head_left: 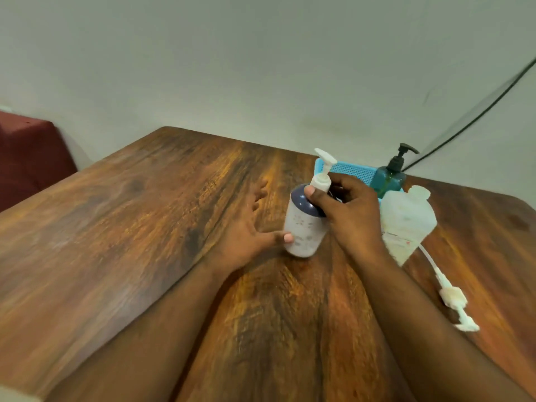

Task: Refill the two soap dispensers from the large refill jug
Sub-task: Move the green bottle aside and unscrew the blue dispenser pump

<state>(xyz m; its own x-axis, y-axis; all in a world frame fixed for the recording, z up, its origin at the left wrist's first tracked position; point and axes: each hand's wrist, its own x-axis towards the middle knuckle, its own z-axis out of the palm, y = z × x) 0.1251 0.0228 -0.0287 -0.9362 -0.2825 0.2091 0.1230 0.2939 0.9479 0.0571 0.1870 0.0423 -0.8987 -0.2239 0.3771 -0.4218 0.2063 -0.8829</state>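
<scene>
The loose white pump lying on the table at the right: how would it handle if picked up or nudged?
The loose pump is probably light: thin plastic. Its long dip tube looks slender and slightly bowed, so it may flex and swing. Its head is blocky, so it would likely skid or pivot on the wooden table, not roll.

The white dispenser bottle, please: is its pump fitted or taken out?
Fitted: the pump sits in the neck of the white dispenser bottle, with the right hand gripping its collar.

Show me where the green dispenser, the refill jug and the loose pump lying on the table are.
green dispenser (390, 179), head view, on its teal body.
refill jug (406, 224), head view, on its translucent side.
loose pump (453, 297), head view, on its white collar.
</scene>
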